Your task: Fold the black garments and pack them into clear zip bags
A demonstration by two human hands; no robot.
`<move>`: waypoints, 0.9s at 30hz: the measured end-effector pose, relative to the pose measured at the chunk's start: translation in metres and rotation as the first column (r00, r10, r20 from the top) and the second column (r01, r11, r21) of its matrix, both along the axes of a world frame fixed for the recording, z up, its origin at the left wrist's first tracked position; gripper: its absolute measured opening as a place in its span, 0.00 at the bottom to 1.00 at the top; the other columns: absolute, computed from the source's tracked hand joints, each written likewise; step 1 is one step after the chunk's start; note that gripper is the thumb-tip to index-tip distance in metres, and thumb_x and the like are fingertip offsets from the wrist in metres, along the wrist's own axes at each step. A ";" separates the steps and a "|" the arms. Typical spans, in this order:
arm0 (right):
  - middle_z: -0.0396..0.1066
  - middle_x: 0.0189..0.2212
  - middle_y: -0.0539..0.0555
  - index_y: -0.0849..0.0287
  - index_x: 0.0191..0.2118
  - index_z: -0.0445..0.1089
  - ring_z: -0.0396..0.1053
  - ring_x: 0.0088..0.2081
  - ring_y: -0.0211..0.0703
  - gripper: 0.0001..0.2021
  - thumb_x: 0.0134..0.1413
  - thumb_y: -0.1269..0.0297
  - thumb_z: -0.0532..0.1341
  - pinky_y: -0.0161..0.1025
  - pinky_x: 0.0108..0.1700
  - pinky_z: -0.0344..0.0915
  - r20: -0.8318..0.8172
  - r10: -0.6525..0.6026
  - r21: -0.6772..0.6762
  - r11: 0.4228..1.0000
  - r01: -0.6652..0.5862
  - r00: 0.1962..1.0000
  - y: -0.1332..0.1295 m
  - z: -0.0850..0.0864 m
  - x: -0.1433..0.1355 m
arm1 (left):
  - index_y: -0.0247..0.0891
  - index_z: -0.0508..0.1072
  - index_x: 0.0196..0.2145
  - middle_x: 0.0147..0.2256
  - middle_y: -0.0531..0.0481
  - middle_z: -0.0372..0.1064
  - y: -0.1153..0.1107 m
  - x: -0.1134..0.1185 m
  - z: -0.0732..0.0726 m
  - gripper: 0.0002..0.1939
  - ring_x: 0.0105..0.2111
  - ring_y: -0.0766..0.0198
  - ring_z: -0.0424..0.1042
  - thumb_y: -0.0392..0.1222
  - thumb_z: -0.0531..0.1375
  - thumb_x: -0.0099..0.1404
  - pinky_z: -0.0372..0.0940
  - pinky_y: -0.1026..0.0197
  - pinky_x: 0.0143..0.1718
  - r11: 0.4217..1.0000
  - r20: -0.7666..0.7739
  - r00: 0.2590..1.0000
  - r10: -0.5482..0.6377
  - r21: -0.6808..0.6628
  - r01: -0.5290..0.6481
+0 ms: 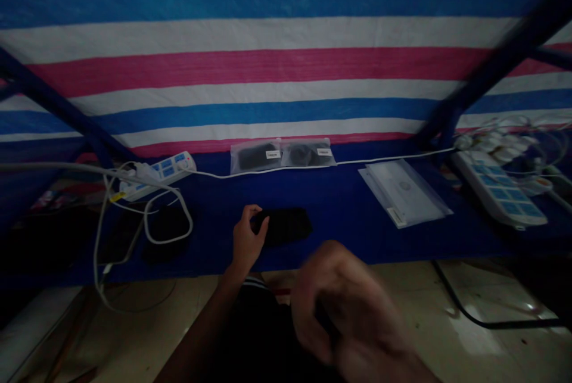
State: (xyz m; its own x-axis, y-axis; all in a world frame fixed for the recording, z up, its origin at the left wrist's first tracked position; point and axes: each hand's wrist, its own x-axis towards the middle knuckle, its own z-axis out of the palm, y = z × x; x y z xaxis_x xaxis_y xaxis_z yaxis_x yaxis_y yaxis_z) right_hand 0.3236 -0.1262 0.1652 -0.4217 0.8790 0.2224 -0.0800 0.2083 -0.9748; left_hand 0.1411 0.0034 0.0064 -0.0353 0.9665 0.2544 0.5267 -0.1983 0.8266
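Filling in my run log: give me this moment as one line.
left hand: grips end of black phone on blue table | right hand: blurred, near camera, hold unclear | behind: bagged black items, power strip

Matt black case (286, 225), cloth-like perhaps, though the light is too dim to be sure. Blue tabletop (348, 204) looks matt. Woven striped tarp (286, 67) behind, coarse weave. Two bags (281, 155) in clear glossy plastic. Power strip (161, 173) is smooth white plastic. Floor tiles (469, 323) shine glossy.

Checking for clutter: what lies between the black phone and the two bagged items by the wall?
Head view: only bare blue tabletop between black phone and bagged items.
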 end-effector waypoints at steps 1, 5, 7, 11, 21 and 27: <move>0.76 0.37 0.50 0.53 0.56 0.71 0.75 0.34 0.39 0.14 0.68 0.57 0.63 0.38 0.37 0.75 0.102 -0.067 0.065 0.996 0.061 0.992 0.016 -0.007 -0.004 | 0.44 0.68 0.48 0.44 0.48 0.76 0.000 0.000 0.000 0.11 0.48 0.54 0.78 0.44 0.61 0.70 0.70 0.54 0.50 1.000 0.001 1.000 -0.003 0.001 0.003; 0.76 0.55 0.58 0.55 0.60 0.70 0.72 0.58 0.49 0.18 0.68 0.66 0.57 0.51 0.62 0.70 0.508 -0.349 0.407 0.903 0.138 0.788 0.059 -0.053 -0.015 | 0.44 0.68 0.48 0.43 0.49 0.76 0.000 0.001 0.000 0.11 0.47 0.55 0.78 0.45 0.62 0.69 0.71 0.56 0.46 1.000 0.023 1.000 -0.007 -0.016 0.007; 0.68 0.65 0.60 0.58 0.69 0.63 0.61 0.69 0.52 0.25 0.69 0.63 0.56 0.54 0.71 0.61 0.602 -0.426 0.472 0.872 0.130 0.675 0.070 -0.078 -0.014 | 0.44 0.69 0.48 0.44 0.48 0.76 0.000 0.001 0.000 0.11 0.47 0.56 0.78 0.45 0.61 0.69 0.72 0.57 0.43 1.000 0.041 0.999 -0.010 -0.024 0.011; 0.51 0.75 0.62 0.62 0.77 0.44 0.43 0.77 0.56 0.38 0.71 0.53 0.56 0.60 0.75 0.50 0.734 -0.476 0.515 0.855 0.059 0.485 0.079 -0.121 -0.007 | 0.44 0.69 0.47 0.44 0.47 0.76 0.000 0.001 0.001 0.10 0.46 0.56 0.78 0.45 0.61 0.70 0.72 0.58 0.43 1.000 0.025 1.000 -0.002 -0.001 0.002; 0.48 0.76 0.60 0.59 0.78 0.39 0.43 0.77 0.56 0.39 0.71 0.48 0.54 0.65 0.75 0.44 0.769 -0.498 0.501 0.859 0.106 0.401 0.073 -0.151 -0.006 | 0.42 0.73 0.43 0.39 0.49 0.74 0.001 0.001 0.005 0.05 0.32 0.61 0.72 0.40 0.59 0.70 0.69 0.58 0.39 0.999 -0.108 0.994 0.004 0.039 0.000; 0.54 0.74 0.61 0.61 0.75 0.50 0.49 0.75 0.58 0.36 0.69 0.51 0.57 0.67 0.76 0.39 0.781 -0.471 0.470 0.876 0.110 0.410 0.078 -0.144 -0.006 | 0.44 0.74 0.53 0.55 0.40 0.70 -0.011 0.015 0.023 0.14 0.55 0.49 0.72 0.38 0.56 0.73 0.67 0.44 0.58 0.985 -0.303 0.953 -0.020 0.157 0.070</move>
